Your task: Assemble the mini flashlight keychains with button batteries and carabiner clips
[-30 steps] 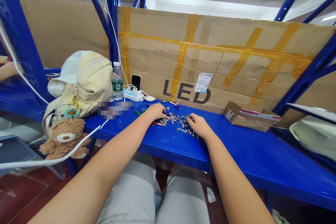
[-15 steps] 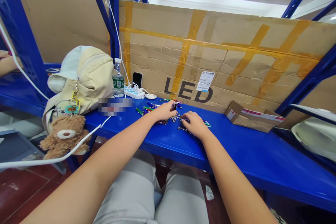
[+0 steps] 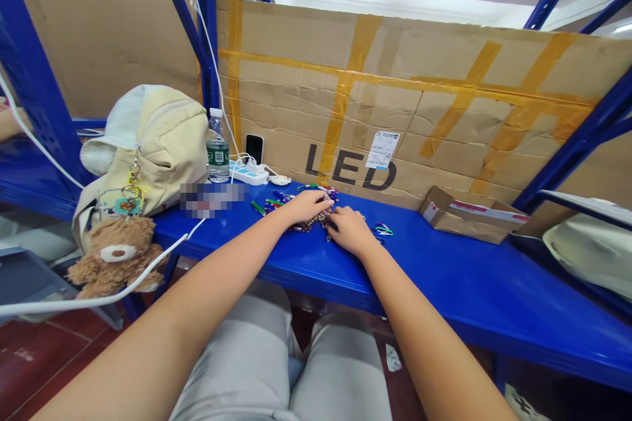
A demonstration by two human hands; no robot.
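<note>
Both my hands rest close together on a heap of small metal keyring pieces point(image 3: 315, 224) on the blue steel shelf board point(image 3: 434, 276). My left hand point(image 3: 306, 206) is curved over the heap's far side, and my right hand point(image 3: 349, 230) presses its fingertips against the near right side. Much of the heap is hidden under my fingers. Just left of my left hand lie several small coloured metal cylinders point(image 3: 269, 206). A few coloured carabiner clips point(image 3: 382, 231) lie to the right of my right hand, apart from it.
A cardboard sheet marked LED point(image 3: 349, 168) stands behind the shelf board. At the left are a water bottle point(image 3: 218, 148), phone point(image 3: 254, 148), power strip point(image 3: 249, 173), and beige backpack point(image 3: 148, 151) with a plush bear point(image 3: 116, 256). A small cardboard box point(image 3: 469, 216) sits right.
My hands have moved closer together and to the left, drawing the metal pieces into a tighter heap. The coloured carabiner clips now lie uncovered to the right of my right hand.
</note>
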